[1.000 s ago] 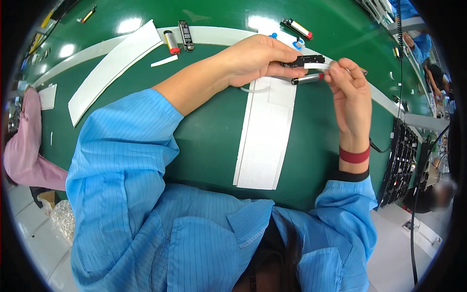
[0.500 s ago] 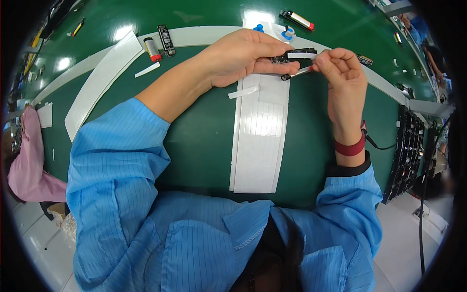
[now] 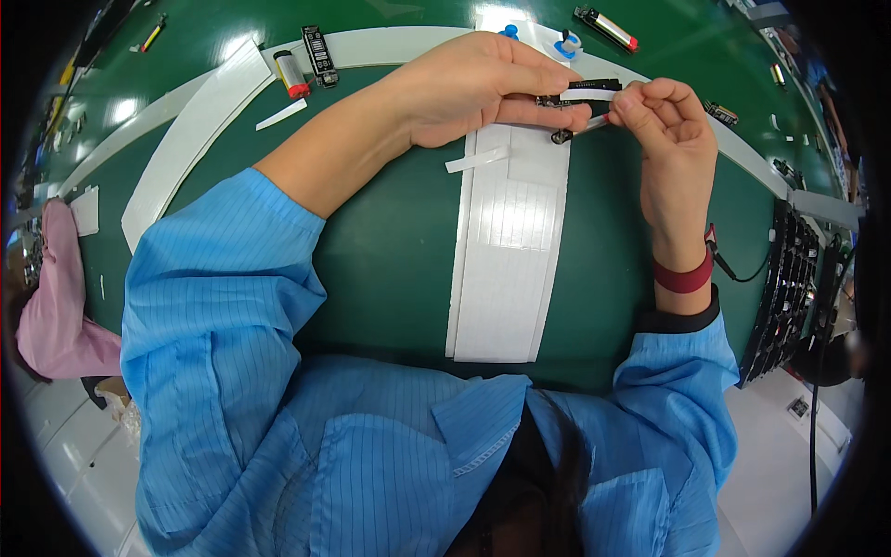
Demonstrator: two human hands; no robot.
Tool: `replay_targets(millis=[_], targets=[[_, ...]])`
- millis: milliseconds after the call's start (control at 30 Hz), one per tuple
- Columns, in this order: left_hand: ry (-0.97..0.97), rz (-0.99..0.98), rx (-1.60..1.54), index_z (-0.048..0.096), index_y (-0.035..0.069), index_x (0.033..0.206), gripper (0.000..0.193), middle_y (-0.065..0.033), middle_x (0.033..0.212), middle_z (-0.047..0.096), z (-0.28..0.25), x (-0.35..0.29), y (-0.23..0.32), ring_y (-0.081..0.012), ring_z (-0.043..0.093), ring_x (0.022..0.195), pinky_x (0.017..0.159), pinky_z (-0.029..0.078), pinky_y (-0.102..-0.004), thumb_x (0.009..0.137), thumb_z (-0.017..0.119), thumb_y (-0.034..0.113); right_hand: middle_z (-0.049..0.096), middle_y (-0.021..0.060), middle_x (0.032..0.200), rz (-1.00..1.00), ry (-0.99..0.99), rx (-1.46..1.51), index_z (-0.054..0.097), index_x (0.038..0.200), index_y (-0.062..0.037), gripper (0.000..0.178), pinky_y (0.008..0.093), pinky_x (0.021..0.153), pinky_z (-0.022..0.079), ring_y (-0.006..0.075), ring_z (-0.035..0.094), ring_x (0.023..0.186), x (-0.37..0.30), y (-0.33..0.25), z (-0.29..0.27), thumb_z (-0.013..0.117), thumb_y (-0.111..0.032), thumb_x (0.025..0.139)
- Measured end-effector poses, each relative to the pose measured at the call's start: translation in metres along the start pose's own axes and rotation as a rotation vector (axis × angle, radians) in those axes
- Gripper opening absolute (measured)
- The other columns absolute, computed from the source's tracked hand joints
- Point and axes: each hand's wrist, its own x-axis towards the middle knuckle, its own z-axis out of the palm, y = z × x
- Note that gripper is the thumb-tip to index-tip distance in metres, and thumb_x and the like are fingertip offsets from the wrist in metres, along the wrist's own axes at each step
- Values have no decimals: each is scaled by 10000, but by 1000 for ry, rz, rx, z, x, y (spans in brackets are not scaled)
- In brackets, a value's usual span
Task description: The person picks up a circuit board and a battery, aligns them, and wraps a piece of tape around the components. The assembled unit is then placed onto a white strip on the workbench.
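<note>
My left hand (image 3: 492,88) grips a small black circuit board (image 3: 603,84) between thumb and fingers, above the far end of the white strip sheet. A narrow white strip (image 3: 587,95) lies along the board, and its right end is pinched by my right hand (image 3: 666,116). Below the board, a thin lead ending in a small black round part (image 3: 561,136) runs between the two hands. The white sheet (image 3: 506,278) lies lengthwise on the green table before me. One loose white strip (image 3: 478,160) sticks out across its left edge.
At left are a second white sheet (image 3: 200,139), a battery cell (image 3: 291,74), a black module (image 3: 319,58) and a loose strip (image 3: 280,115). Another battery module (image 3: 605,30) and blue-capped pieces (image 3: 568,44) lie beyond my hands. A black rack (image 3: 780,292) stands right; a pink sleeve (image 3: 60,306) shows left.
Both hands, with the board and strip, appear slightly farther right and higher in the picture. The whole scene has shifted a little too. Both grips look the same.
</note>
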Motion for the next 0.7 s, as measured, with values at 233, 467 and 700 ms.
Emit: replay_targets(millis=[233,467,700], targets=[[9,-1,21,489,-106,1123,335,-218,1050,573,2,-1,1,-221,589,978,892,459,-255,891,479,136,603,115,832,14,4,-6,503,909,38,171,223,695,488,148,604,735,-1,0,1,606,33,773],[39,6,52,508,-102,1107,307,-213,1005,593,2,-1,1,-227,610,930,851,486,-254,873,492,97,596,107,828,-16,-14,-32,496,914,40,188,214,695,487,135,596,738,0,1,2,612,44,766],[74,16,23,542,-81,1078,276,-207,985,603,5,-4,-2,-229,626,874,811,507,-255,851,514,73,589,96,838,-176,19,-241,489,925,37,220,201,697,484,113,583,746,-2,-1,9,629,50,756]])
